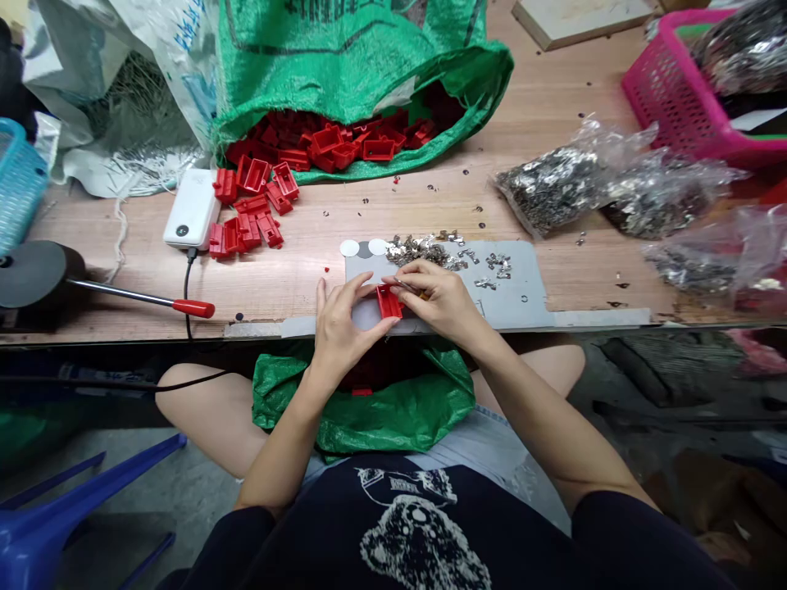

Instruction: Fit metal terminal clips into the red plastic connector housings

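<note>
Between the thumb and fingers of my left hand (340, 328) is a small red plastic box (388, 301), its hollow side facing up. My right hand (439, 299) is closed at the box's right edge. It pinches a slim metal tool (411, 287) that looks like tweezers, mostly covered by the fingers; its tip reaches the top of the box. Just beyond my hands, a heap of small metal clips (418, 250) lies on a grey mat (516, 283), with several loose clips to its right. White discs (349, 248) sit at the mat's left corner.
A green sack (362, 74) spills red boxes (252, 209) beside a white power bank (192, 209). At left stands a lever tool with a red handle (193, 308). Bags of metal parts (553, 184) and a pink basket (676, 90) occupy the right. Another green bag (393, 418) covers my lap.
</note>
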{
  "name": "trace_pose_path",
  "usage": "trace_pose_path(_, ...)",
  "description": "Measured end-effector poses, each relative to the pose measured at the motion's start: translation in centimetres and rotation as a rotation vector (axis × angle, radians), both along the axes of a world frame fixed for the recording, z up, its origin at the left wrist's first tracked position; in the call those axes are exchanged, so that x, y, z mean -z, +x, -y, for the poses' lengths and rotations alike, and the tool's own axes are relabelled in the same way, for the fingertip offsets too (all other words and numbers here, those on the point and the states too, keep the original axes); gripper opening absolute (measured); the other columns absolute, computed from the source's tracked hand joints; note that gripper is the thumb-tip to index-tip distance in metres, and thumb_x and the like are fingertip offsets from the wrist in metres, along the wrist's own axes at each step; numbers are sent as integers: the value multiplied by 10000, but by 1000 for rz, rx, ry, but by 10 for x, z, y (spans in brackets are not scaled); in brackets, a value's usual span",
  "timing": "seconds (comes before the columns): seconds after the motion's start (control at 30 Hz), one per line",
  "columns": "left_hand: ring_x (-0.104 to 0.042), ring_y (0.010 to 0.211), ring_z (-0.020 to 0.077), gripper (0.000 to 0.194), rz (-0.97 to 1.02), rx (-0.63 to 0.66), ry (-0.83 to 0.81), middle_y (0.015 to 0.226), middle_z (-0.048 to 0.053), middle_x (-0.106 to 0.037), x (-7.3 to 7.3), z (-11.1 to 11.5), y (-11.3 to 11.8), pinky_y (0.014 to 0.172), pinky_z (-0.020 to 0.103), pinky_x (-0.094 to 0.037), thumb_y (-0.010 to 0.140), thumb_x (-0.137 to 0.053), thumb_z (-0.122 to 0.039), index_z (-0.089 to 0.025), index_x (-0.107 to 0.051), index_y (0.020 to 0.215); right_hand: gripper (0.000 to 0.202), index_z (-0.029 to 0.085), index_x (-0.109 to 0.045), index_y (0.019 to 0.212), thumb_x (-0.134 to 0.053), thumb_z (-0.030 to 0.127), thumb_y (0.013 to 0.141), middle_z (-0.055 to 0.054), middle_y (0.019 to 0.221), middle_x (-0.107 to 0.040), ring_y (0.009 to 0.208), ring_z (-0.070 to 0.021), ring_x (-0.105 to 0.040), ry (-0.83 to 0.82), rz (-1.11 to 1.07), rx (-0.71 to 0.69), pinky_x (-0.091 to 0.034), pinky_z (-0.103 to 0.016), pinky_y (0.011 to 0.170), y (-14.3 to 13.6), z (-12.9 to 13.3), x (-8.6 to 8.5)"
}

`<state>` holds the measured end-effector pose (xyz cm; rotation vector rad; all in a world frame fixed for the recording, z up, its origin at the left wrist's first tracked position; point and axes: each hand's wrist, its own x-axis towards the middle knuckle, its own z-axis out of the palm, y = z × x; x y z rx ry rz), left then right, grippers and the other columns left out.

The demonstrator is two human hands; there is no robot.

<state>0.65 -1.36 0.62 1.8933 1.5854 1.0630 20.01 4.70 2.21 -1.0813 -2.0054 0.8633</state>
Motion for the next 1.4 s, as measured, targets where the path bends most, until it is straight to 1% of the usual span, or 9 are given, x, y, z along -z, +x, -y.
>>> trace_pose_path(0.13, -664, 1246, 221, 722, 8, 8, -14, 1216, 42, -755, -2, 1, 0, 1300, 579, -138, 801, -852, -395, -255, -469, 1396, 152, 209, -805, 984, -692, 263, 899, -65, 952, -757, 883, -203, -712, -32, -36, 108, -560, -319, 777, -9, 6, 1)
trace_pose_path(0.27, -671, 1216, 210, 694, -4, 2, -10, 1223, 34, -752, -3, 1, 1, 1303, 575, -117, 803, -852, -381, -257, -496, 1386, 161, 198, -805, 936, -649, 194, 898, -72, 938, -768, 835, -208, -717, 74, 139, 116, -542, -323, 754, -9, 9, -5)
trace_pose_path(0.4, -690, 1136, 215, 642, -48, -21, 24, 1191, 38, -755, -2, 1, 3, 1288, 601, -158, 796, -856, -393, -248, -565, 1349, 228, 196, -794, 1080, -612, 255, 956, -82, 992, -775, 883, -223, -721, 49, 226, 72, -550, -348, 805, -3, 14, -15)
trace_pose_path(0.53, -693, 1089, 229, 550, -118, -55, 122, 1138, 55, -765, 2, 3, 9, 1271, 603, -220, 798, -839, -457, -227, -652, 1262, 383, 204, -702, 1311, -446, 309, 1046, -106, 1110, -741, 997, -240, -699, 2, 203, 179, -554, -397, 887, 2, 33, -27)
trace_pose_path(0.6, -696, 1077, 230, 521, -137, -76, 173, 1124, 62, -771, 3, 4, 12, 1276, 592, -221, 811, -822, -473, -216, -670, 1237, 439, 179, -638, 1399, -389, 274, 1051, -118, 1076, -708, 937, -239, -685, 0, 262, 194, -563, -402, 836, -1, 47, -29)
trace_pose_path(0.67, -700, 1065, 229, 489, -145, -94, 200, 1119, 62, -774, 4, 5, 14, 1283, 584, -210, 827, -809, -461, -213, -677, 1226, 446, 136, -612, 1423, -415, 239, 1036, -118, 1021, -671, 857, -224, -666, 17, 282, 169, -567, -378, 767, -5, 57, -27)
trace_pose_path(0.93, -704, 1047, 230, 428, -157, -92, 203, 1098, 55, -779, 3, 3, 13, 1282, 595, -194, 839, -806, -431, -224, -692, 1196, 321, 151, -707, 1260, -522, 137, 999, -108, 998, -645, 883, -201, -666, 184, 156, 241, -581, -334, 745, -20, 58, -8)
trace_pose_path(1.1, -705, 1057, 231, 392, -152, -75, 205, 1100, 55, -780, 4, 2, 11, 1280, 609, -194, 830, -822, -395, -217, -694, 1154, 301, 188, -714, 1233, -529, 140, 1001, -93, 985, -641, 858, -185, -666, 175, 140, 248, -586, -319, 735, -23, 56, -9)
trace_pose_path(1.4, -706, 1050, 226, 342, -144, -55, 183, 1081, 49, -780, 1, 1, 10, 1277, 636, -180, 862, -794, -364, -211, -681, 1146, 281, 183, -705, 1187, -527, 95, 989, -75, 963, -635, 803, -151, -642, 138, 172, 221, -561, -279, 695, -23, 51, -15)
